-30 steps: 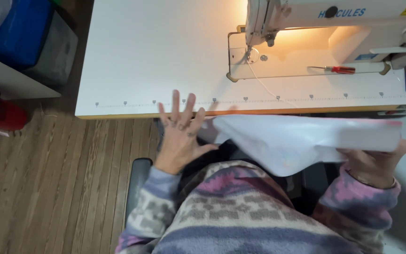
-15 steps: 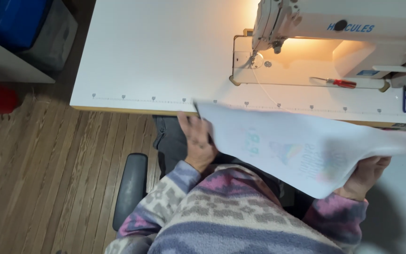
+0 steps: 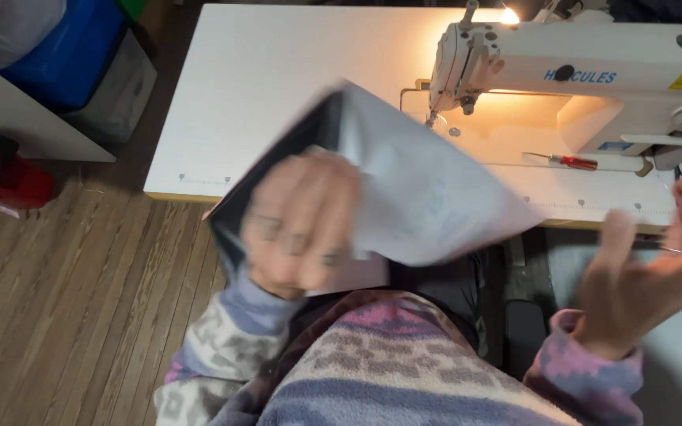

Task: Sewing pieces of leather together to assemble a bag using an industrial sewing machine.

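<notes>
Your left hand [image 3: 303, 225], blurred, grips a pale fabric panel [image 3: 428, 189] with a dark underside, holding it up over the front edge of the white sewing table [image 3: 278, 79]. Your right hand [image 3: 657, 268] is open and empty, fingers spread, off the table's front right corner, apart from the fabric. On the table's right half stands a white sewing machine [image 3: 578, 79], lamp lit, with a red-handled screwdriver [image 3: 566, 161] lying below its arm.

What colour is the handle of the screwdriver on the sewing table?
Red. The screwdriver shows in the head view, beside the sewing machine.
</notes>
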